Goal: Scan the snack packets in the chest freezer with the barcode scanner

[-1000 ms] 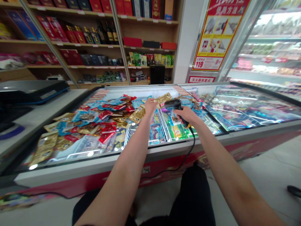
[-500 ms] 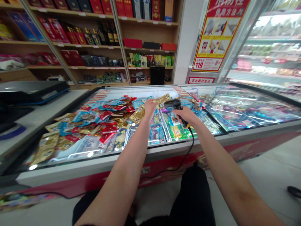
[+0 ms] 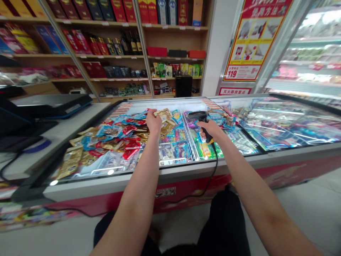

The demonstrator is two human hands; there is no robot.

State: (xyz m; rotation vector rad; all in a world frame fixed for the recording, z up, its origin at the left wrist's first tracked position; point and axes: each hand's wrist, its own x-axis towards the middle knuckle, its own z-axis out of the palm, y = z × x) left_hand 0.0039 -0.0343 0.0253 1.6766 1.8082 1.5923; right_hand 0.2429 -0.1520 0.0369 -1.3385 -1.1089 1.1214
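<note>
My left hand (image 3: 153, 121) is closed on a gold snack packet (image 3: 163, 114), held just above the pile of red, blue and gold snack packets (image 3: 112, 140) lying on the glass lid of the chest freezer (image 3: 170, 170). My right hand (image 3: 210, 128) grips the handle of a black barcode scanner (image 3: 198, 116), its head pointing left toward the packet. The scanner's black cable (image 3: 211, 177) hangs down over the freezer's front edge.
A grey counter (image 3: 66, 124) with a dark flat device (image 3: 50, 103) stands to the left. Wooden shelves (image 3: 119, 57) of boxed goods line the back wall. A red and yellow poster (image 3: 253, 39) and an open cooler (image 3: 306, 60) are at the right.
My left hand has carried the gold packet to the left, away from the scanner's head and over the packet pile. The right hand keeps its grip on the scanner. The camera has turned slightly left.
</note>
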